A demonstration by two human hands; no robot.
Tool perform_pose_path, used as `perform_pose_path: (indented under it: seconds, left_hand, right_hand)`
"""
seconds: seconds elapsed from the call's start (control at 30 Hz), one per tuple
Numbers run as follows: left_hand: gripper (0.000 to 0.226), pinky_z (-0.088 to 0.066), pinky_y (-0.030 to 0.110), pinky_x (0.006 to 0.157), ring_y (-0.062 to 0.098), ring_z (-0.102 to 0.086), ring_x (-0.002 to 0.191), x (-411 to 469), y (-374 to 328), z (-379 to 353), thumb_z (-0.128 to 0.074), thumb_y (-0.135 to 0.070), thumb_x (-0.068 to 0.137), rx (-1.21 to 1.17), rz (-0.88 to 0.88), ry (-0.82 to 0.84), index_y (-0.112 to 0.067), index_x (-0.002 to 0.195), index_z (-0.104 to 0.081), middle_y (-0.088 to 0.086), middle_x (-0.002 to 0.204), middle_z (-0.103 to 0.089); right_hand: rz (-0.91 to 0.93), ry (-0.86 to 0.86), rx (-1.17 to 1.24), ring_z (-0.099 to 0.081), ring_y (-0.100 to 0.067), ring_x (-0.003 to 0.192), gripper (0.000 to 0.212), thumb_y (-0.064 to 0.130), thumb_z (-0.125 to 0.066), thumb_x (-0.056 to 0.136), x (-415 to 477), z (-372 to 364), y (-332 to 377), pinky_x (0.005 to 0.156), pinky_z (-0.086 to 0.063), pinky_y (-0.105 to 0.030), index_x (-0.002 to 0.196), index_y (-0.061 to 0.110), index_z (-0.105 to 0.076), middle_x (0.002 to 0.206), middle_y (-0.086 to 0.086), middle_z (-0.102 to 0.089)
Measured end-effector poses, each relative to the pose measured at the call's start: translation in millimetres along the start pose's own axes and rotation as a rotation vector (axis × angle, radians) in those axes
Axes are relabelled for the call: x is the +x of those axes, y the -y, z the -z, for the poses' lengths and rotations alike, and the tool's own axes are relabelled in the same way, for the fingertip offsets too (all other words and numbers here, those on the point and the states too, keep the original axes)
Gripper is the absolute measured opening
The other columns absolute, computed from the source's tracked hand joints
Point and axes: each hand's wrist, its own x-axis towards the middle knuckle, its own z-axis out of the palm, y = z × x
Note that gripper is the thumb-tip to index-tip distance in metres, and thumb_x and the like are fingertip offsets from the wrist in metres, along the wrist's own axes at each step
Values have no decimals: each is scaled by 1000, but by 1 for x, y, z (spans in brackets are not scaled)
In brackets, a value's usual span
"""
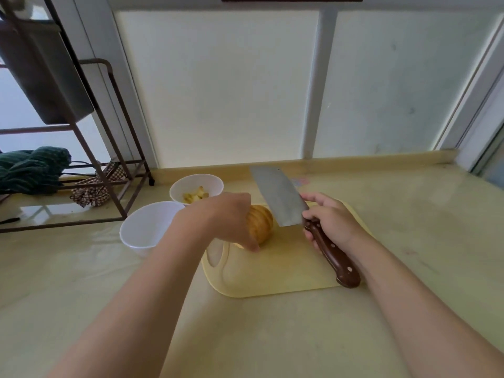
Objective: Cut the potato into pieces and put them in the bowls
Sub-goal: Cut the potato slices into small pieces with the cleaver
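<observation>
A sliced potato [260, 223] lies on the yellow cutting board [286, 271], its cuts showing as ridges. My left hand [226, 218] curls over the potato's left end and grips it, fingertips down on the board. My right hand [331, 221] holds the brown riveted handle of a cleaver [281, 199], whose blade is lifted just right of the potato. Two white bowls stand left of the board: the far bowl [215, 184] holds several potato pieces, and nothing shows inside the near bowl [147, 227].
A brown metal rack [109, 148] stands on the counter at the left with a dark bin, a green cloth [30, 169] and a checked cloth on it. A white panelled wall runs along the back of the pale counter [409, 222].
</observation>
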Motion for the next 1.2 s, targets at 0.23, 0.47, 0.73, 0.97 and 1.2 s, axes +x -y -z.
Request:
perform_pose_path:
  seconds: [0.23, 0.47, 0.73, 0.97, 1.2]
  left_hand:
    - [62, -52, 30, 77, 11, -56, 90, 0, 1, 1, -75, -47, 74, -43, -26, -40, -29, 127, -48, -11, 103, -54]
    - [64, -50, 29, 71, 15, -56, 93, 1, 3, 2, -74, -43, 73, -38, 13, -50, -30, 128, -46, -12, 94, -50]
    - [46, -46, 30, 68, 12, -51, 80, 5, 16, 3, -83, -45, 66, -18, 35, -95, -27, 93, -50, -8, 92, -52]
    - [17, -57, 38, 75, 12, -69, 69, -16, 13, 29, -77, -30, 81, -262, -84, -115, -23, 87, -62, -2, 84, -68]
    - [22, -61, 41, 70, 26, -74, 68, -6, -60, -13, -70, -15, 90, -972, -94, -116, -14, 106, -56, 11, 90, -63]
  right_hand:
    - [-10, -5, 39, -53, -17, 42, 37, -2, -47, 97, 3, 0, 0, 37, -37, -21, 113, 28, -62, 53, -5, -57]
    - [-24, -3, 36, -51, -16, 39, 41, -2, -46, 97, 3, 1, 1, 38, -37, -20, 128, 21, -59, 50, -3, -56]
    - [-33, -7, 48, -49, -14, 34, 37, -2, -45, 99, 0, 2, 3, 37, -36, -18, 125, 21, -59, 49, -4, -55]
    - [-58, -35, 225, -47, -13, 32, 36, 1, -42, 101, 4, 9, 6, 34, -35, -18, 126, 21, -59, 51, -7, -52]
    - [-12, -110, 535, -41, -15, 37, 30, 7, -37, 101, 4, 34, 12, 38, -32, -17, 110, 21, -62, 52, -5, -47]
